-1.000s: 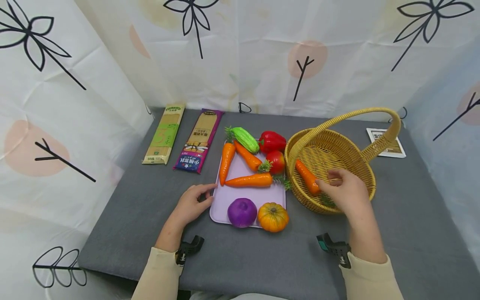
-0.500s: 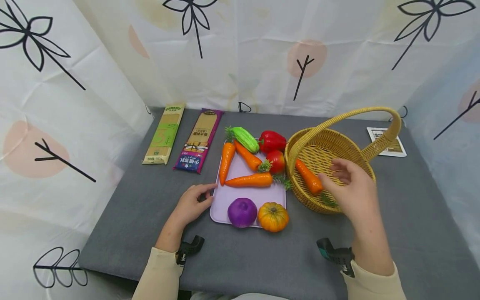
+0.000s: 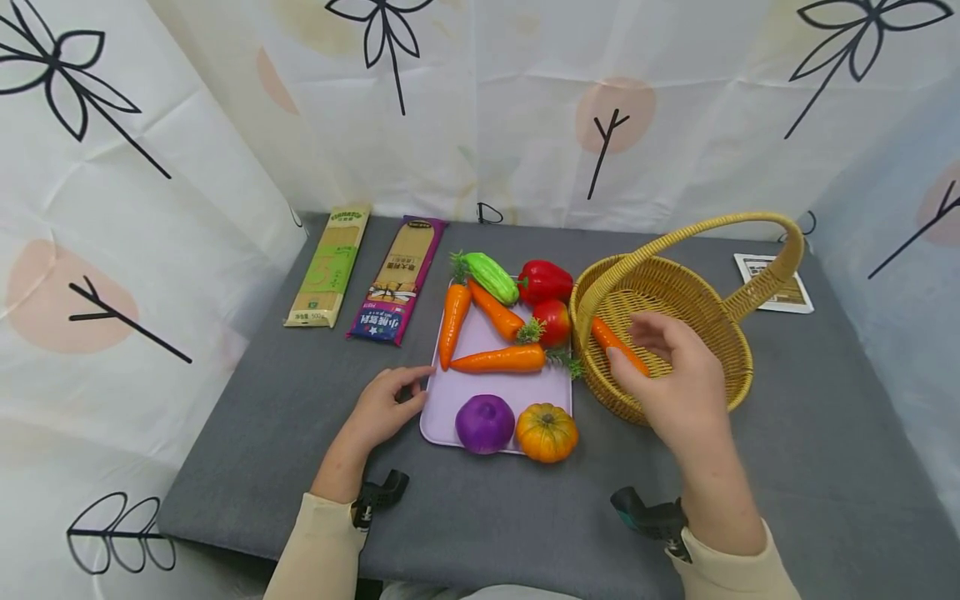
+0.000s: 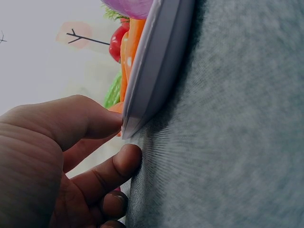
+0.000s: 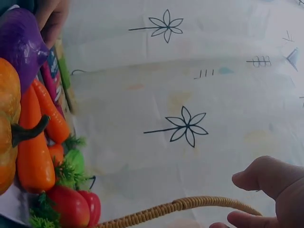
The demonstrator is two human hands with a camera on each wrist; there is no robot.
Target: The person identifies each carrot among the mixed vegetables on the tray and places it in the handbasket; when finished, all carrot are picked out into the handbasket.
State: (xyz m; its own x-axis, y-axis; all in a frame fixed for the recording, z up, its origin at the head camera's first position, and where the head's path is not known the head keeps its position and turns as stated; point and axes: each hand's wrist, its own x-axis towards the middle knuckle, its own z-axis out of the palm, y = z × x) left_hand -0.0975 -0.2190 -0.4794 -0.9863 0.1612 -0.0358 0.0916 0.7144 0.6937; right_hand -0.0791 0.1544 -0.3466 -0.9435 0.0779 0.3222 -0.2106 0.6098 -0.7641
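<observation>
My left hand [image 3: 386, 408] rests at the left edge of the lilac tray [image 3: 465, 386], thumb and fingertips right at its rim; in the left wrist view the thumb [image 4: 90, 118] meets the tray's corner. Over the yellow wicker basket [image 3: 738, 354] hovers my right hand [image 3: 678, 375], thumb and fingers spread apart and nothing between them. Below it in the basket lies an orange carrot [image 3: 611, 340], partly covered by the hand in the head view. On the tray are several carrots [image 3: 502, 360], a purple round vegetable [image 3: 485, 424] and a small orange pumpkin [image 3: 547, 432].
A green cucumber-like vegetable [image 3: 490, 278], a red bell pepper [image 3: 543, 282] and a red round fruit [image 3: 553, 323] sit at the tray's far side. Two noodle packets [image 3: 327, 267] lie back left. The basket's tall handle [image 3: 783, 258] arches up; a white-framed card [image 3: 776, 283] lies behind it.
My right hand has come away from the carrot in the basket, first drawing back to the right, then shifting left above it. The left hand has stayed at the tray.
</observation>
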